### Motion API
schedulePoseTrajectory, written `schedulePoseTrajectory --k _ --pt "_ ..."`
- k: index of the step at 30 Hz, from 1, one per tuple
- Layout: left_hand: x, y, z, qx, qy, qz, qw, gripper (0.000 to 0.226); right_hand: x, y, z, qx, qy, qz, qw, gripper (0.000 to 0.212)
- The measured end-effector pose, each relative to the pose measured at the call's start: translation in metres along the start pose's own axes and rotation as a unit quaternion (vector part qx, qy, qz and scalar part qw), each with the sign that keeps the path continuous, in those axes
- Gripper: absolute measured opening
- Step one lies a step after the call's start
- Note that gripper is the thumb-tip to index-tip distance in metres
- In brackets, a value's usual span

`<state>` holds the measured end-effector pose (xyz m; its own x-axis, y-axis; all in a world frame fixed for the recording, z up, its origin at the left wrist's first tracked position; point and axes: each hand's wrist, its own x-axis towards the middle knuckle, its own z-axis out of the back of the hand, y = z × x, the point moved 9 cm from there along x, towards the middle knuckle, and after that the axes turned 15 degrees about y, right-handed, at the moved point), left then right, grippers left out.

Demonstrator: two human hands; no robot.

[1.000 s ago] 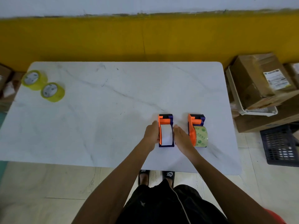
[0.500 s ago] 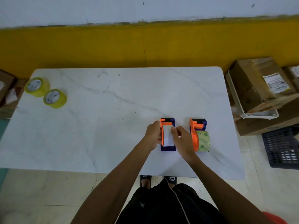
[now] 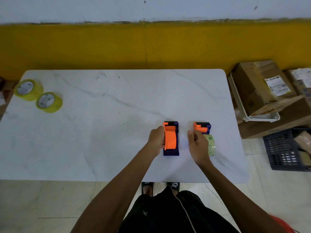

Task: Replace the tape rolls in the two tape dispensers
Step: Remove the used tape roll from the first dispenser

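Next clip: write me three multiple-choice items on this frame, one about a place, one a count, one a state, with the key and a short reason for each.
1. Where are the spare yellow tape rolls?
A. far left of the table
B. in the crate
C. between the dispensers

2. How many dispensers are on the table?
A. one
B. two
C. three

3. Which dispenser shows a tape roll?
A. left
B. right
C. neither

Key:
1 A: both yellow tape rolls sit far left on the table.
2 B: left dispenser, right dispenser.
3 B: a pale roll shows behind the right hand; the left hand grips the other.
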<state>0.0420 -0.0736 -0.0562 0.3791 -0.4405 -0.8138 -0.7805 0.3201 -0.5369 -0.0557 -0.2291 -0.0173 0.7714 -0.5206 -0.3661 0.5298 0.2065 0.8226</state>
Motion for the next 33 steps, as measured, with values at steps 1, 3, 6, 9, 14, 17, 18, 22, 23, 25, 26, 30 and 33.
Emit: schedulePoseTrajectory --k 1,3,6,9,14,17,18,22,23,25,26,30,33 --pt "0.0 0.0 0.0 -0.001 0.001 -0.002 1.0 0.023 0.0 0.0 0.005 0.0 -0.007 -0.004 1.0 0.037" --pt "-0.001 0.001 0.0 0.008 0.002 0.001 1.0 0.019 -0.001 0.001 0.013 0.003 -0.019 -0.01 1.0 0.036" --pt "0.004 0.01 0.002 0.035 -0.01 0.01 0.999 0.016 -0.002 0.006 0.017 -0.007 -0.025 -0.001 1.0 0.037" --pt "0.013 0.026 0.009 0.048 -0.035 0.022 0.998 0.017 -0.004 0.008 0.017 0.001 -0.027 0.014 1.0 0.039" --pt "0.002 0.037 0.011 0.063 -0.048 0.019 0.997 0.005 -0.006 0.01 0.012 0.035 -0.018 0.028 0.999 0.041" --pt "-0.006 0.035 0.01 0.086 -0.056 0.003 0.995 0.019 -0.005 0.012 0.011 0.038 -0.015 0.036 0.999 0.041" --pt "-0.01 0.031 0.011 0.1 -0.065 -0.01 0.993 0.024 -0.004 0.013 0.011 0.039 -0.015 0.038 0.998 0.04" --pt "-0.028 0.004 0.014 0.142 -0.099 -0.081 0.982 0.02 -0.004 0.025 0.014 0.042 -0.014 0.063 0.997 0.039" --pt "-0.031 -0.004 0.013 0.144 -0.1 -0.095 0.98 0.02 -0.004 0.03 0.015 0.041 -0.012 0.072 0.996 0.039" --pt "-0.036 -0.021 0.006 0.142 -0.083 -0.12 0.979 0.02 -0.003 0.038 0.016 0.048 -0.008 0.084 0.995 0.04" --pt "-0.037 -0.029 0.001 0.139 -0.065 -0.132 0.979 0.018 -0.002 0.041 0.016 0.058 -0.007 0.082 0.995 0.04" --pt "-0.048 -0.063 -0.024 0.129 -0.003 -0.189 0.973 0.034 0.002 0.059 0.015 0.085 0.001 0.086 0.993 0.038" --pt "-0.06 -0.087 -0.037 0.136 0.016 -0.227 0.964 0.037 0.009 0.081 0.018 0.083 -0.002 0.116 0.99 0.04"
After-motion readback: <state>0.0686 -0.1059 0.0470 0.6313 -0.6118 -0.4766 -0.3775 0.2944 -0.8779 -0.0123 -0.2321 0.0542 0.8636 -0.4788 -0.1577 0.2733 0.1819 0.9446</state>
